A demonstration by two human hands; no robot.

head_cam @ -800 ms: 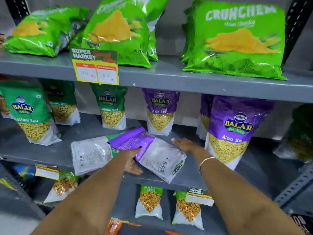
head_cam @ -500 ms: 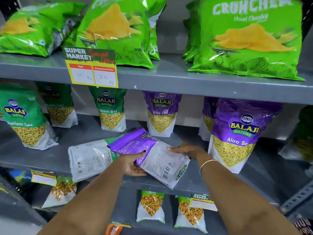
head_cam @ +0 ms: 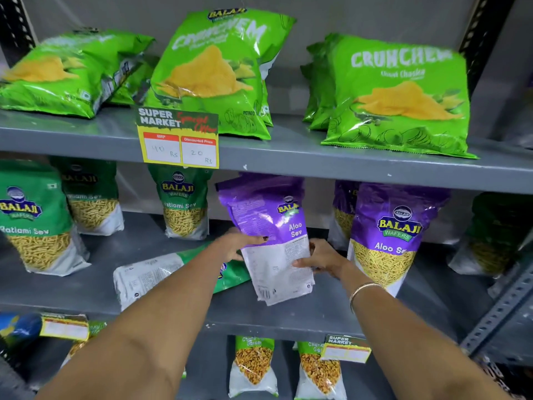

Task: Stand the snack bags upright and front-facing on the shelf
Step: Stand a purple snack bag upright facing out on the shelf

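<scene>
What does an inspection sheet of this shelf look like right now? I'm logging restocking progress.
Surface: grey middle shelf, part bare.
Job's things: purple Aloo Sev bag raised, tilted, back panel showing; green bag lying flat, back up.
Clutter: price tag on upper shelf edge.
Hands: left hand and right hand both grip the purple bag.
Cables: nothing seen.
Surroundings: Crunchem bags above; standing Ratlami Sev bags behind.

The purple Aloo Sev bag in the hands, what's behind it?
Behind the held purple bag only the grey back wall and shelf show around its edges. Whether another bag stands directly behind is covered. Both hands grip its sides.
</scene>
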